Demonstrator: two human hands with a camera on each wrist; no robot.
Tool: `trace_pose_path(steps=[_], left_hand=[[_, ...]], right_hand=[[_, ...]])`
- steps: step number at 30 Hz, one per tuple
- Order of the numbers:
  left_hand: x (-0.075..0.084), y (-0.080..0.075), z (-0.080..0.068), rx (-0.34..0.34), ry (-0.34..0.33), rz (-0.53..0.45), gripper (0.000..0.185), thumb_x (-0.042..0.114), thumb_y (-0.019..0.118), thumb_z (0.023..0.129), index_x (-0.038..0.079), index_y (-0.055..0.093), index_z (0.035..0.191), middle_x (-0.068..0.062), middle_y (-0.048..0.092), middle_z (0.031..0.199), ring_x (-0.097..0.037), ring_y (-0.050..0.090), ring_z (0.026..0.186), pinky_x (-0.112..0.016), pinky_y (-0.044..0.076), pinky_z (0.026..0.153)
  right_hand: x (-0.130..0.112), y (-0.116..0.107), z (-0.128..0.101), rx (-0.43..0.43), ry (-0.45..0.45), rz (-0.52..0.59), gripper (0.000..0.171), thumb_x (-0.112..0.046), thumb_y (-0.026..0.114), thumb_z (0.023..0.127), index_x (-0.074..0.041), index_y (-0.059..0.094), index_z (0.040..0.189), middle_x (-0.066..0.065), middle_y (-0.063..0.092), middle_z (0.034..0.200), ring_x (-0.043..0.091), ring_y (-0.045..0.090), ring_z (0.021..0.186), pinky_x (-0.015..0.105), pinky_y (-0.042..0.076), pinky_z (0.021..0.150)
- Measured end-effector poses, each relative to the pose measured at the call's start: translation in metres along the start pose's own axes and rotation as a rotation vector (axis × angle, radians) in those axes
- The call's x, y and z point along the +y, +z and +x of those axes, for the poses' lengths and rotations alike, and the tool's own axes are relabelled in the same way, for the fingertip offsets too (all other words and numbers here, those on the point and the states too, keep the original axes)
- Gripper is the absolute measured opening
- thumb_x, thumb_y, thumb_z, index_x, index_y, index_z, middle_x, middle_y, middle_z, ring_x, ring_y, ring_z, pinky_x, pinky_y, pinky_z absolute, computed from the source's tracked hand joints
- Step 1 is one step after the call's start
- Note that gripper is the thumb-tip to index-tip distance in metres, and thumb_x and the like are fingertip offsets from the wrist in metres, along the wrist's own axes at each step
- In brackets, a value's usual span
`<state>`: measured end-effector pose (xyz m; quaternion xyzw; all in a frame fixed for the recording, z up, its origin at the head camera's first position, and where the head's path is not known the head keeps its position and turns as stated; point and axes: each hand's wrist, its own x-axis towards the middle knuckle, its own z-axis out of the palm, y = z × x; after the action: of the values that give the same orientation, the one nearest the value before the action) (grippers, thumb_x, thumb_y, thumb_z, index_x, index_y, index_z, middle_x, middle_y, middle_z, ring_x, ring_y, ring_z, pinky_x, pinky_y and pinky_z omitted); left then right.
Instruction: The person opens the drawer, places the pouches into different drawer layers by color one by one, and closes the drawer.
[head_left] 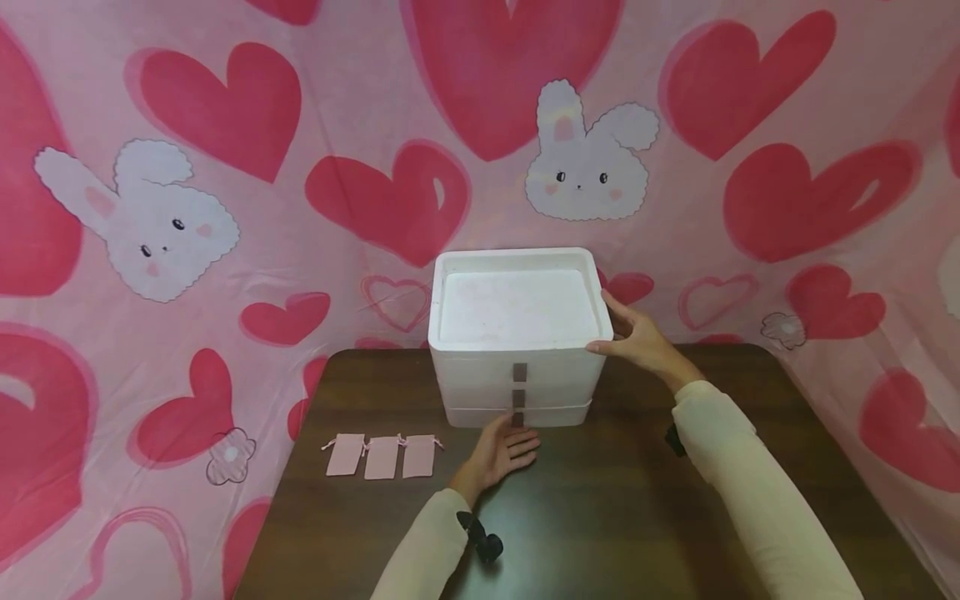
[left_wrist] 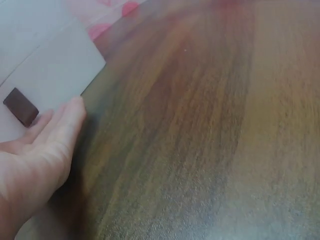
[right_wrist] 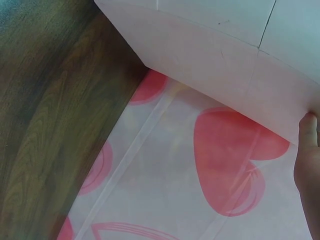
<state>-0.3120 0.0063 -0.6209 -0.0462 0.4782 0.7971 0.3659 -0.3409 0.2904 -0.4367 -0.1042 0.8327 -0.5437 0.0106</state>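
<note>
A white drawer box [head_left: 517, 375] with a recessed top stands at the back of the table. Its front has brown pull tabs [head_left: 519, 372] one above another. My left hand [head_left: 495, 457] is palm up at the foot of the box. Its fingertips are right by the lowest brown tab [left_wrist: 21, 106], with the fingers extended, as the left wrist view shows. My right hand [head_left: 637, 340] rests on the right front corner of the box, thumb at the front rim and fingers along the side. In the right wrist view one straight finger [right_wrist: 308, 132] touches the side wall.
Three small pink drawstring pouches [head_left: 381, 457] lie in a row on the brown table [head_left: 600, 517], left of the box. Close behind the table hangs a pink cloth [head_left: 360, 100] with hearts and rabbits. Each wrist wears a black strap.
</note>
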Motion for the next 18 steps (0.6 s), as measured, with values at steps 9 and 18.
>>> trace_pose_path(steps=[9, 18], left_hand=[[-0.0053, 0.0032, -0.0002, 0.065, 0.015, 0.038, 0.064, 0.05, 0.051, 0.101, -0.004, 0.051, 0.134, -0.021, 0.063, 0.135, -0.03, 0.066, 0.123, -0.044, 0.055, 0.106], [-0.0063, 0.0096, 0.0007, 0.045, 0.067, 0.057, 0.056, 0.04, 0.046, 0.107, -0.007, 0.048, 0.137, -0.023, 0.064, 0.131, -0.019, 0.071, 0.105, -0.038, 0.058, 0.1]], right_hand=[[0.0021, 0.0005, -0.0011, -0.015, -0.029, 0.031, 0.104, -0.005, 0.08, 0.085, -0.013, 0.011, 0.163, 0.014, 0.014, 0.171, 0.041, 0.029, 0.153, 0.028, 0.043, 0.109], [0.0012, -0.0005, -0.0002, -0.037, -0.036, 0.075, 0.103, 0.001, 0.077, 0.087, -0.01, 0.008, 0.163, 0.014, 0.015, 0.171, 0.04, 0.025, 0.154, 0.011, 0.045, 0.102]])
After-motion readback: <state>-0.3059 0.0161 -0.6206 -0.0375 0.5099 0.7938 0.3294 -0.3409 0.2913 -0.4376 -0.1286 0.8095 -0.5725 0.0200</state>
